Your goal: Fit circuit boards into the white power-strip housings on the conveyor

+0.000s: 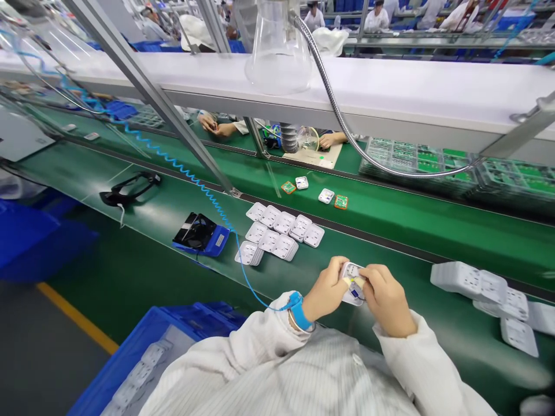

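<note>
Between my two hands is a white plastic housing (353,270), its open inside facing up, with a small dark blue part and wires in it. My left hand (326,292) grips its left edge, thumb near the inside. The fingers of my right hand (387,297) pinch at its right side, close to a yellowish bit inside. What exactly the right fingertips hold is too small to tell. A blue wrist strap (300,312) with a coiled cord (197,184) circles my left wrist. Stacked white housings (284,222) lie left of my hands.
More white housings (481,286) are piled at right. A blue box (212,240) and black strap-like item (132,190) lie left. Small housings and green circuit boards (341,201) sit on the green belt (390,211). A shelf (390,86) crosses above; a blue bin (143,323) stands below left.
</note>
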`<state>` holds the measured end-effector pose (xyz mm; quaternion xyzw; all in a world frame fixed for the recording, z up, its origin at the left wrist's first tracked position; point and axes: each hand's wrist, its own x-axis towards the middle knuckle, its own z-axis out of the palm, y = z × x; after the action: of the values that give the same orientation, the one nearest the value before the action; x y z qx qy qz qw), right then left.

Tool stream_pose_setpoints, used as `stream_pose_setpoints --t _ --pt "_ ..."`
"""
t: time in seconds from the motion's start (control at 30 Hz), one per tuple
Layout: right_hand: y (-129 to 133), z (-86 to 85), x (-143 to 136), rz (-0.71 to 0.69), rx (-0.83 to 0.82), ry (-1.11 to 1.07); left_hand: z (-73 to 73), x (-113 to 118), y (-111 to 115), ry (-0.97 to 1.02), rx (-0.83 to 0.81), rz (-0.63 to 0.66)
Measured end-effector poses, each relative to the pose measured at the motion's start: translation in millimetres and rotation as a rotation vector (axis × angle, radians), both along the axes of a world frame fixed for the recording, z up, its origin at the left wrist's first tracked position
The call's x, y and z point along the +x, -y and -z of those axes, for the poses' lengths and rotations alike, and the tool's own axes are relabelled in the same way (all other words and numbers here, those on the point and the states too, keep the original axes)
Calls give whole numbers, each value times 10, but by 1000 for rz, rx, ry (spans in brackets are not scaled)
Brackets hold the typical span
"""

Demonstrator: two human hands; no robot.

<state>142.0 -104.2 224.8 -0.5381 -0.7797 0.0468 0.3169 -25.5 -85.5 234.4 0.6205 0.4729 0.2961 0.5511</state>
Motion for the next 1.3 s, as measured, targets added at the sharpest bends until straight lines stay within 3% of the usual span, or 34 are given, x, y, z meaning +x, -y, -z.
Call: stream_pose_setpoints --t 0.37,0.47,0.57,0.63,0.73,0.8,0.87,0.97,1.3 --pt "52 -108 85 -91 -81 -85 -139 89 69 -68 79 -102" --pt "34 -155 137 -44 -257 -226 -170 112 82 -42 103 -106" --pt "16 -195 163 -119 -460 -292 -198 138 108 -31 175 -82" --pt "27 -199 150 -90 -407 -255 -193 162 113 -33 186 -112" --pt "90 -171 84 30 -117 -124 -154 207 95 -27 123 -195" --pt "144 -141 18 1 -33 -29 -128 235 78 -9 83 -229" --pt "180 -111 -47 -48 -50 41 -116 255 69 6 55 -243" --pt "179 -73 -101 -9 -53 84 -125 269 73 10 16 -242" --pt "139 9 -76 2 -55 -9 -107 260 92 -11 -42 -198"
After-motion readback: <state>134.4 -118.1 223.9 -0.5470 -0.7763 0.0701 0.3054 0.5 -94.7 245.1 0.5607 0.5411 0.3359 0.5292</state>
